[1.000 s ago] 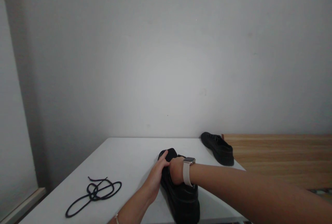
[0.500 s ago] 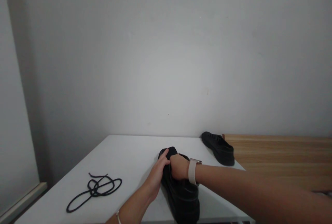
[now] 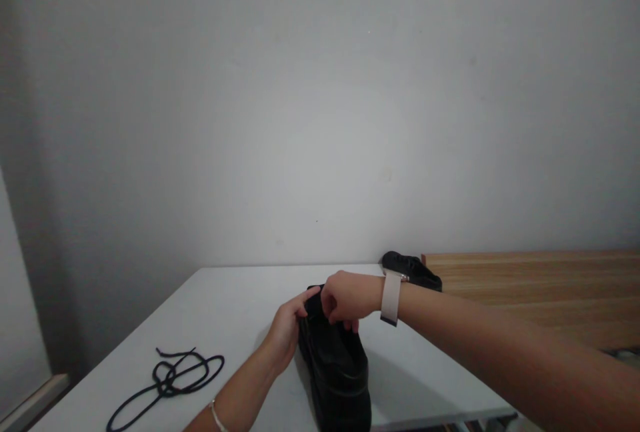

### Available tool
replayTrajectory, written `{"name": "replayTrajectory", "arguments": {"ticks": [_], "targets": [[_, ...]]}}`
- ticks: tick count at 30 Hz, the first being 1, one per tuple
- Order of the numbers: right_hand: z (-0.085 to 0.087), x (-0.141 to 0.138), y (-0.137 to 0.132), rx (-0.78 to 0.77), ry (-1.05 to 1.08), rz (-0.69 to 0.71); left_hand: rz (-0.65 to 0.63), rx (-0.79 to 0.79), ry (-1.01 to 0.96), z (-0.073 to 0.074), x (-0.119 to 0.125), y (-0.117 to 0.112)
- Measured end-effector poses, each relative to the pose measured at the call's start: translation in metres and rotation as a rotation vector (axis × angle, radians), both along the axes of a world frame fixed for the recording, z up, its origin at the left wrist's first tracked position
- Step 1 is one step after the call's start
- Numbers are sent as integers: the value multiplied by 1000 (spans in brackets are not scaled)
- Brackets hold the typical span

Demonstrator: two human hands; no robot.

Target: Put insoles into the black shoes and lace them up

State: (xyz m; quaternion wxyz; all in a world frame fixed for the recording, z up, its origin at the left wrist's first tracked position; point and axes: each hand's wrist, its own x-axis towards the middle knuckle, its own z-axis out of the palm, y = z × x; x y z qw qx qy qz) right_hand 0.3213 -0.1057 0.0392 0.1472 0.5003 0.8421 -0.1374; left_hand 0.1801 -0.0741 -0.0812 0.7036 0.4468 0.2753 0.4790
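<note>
A black shoe [image 3: 343, 382] stands upright on the white table with its heel toward me. My left hand [image 3: 285, 332] grips the shoe's left side near the front, its thumb lying over the upper. Above the shoe's opening is my right hand [image 3: 347, 295], wearing a watch with a pale strap; its fingers are curled and pinched close to the tongue area. Whatever they may pinch is hidden behind the hand. A loose black shoelace [image 3: 173, 379] lies in tangled loops on the table, left of my left hand.
A second black shoe [image 3: 403, 263] sits at the table's far right corner, partly covered by my right wrist. The white table [image 3: 240, 292] meets a grey wall [image 3: 300, 119] behind. To the right is a wood-grained surface [image 3: 525, 279].
My right hand has lifted from inside the shoe's opening to above its front. My left hand stays on the shoe's side. The view has shifted slightly.
</note>
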Motion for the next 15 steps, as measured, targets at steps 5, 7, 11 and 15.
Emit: {"name": "replayTrajectory", "arguments": {"ticks": [5,7,11,15], "targets": [[-9,-4,-17,45,-120,257,7,-7,-5,0,0,10],[-17,-11,-23,114,-234,326,-10,-10,-3,1,0,10],[-35,-23,-23,142,-299,246,-12,-1,17,4,-1,5],[-55,-27,-6,112,-175,170,-25,-9,10,3,-1,4]]}}
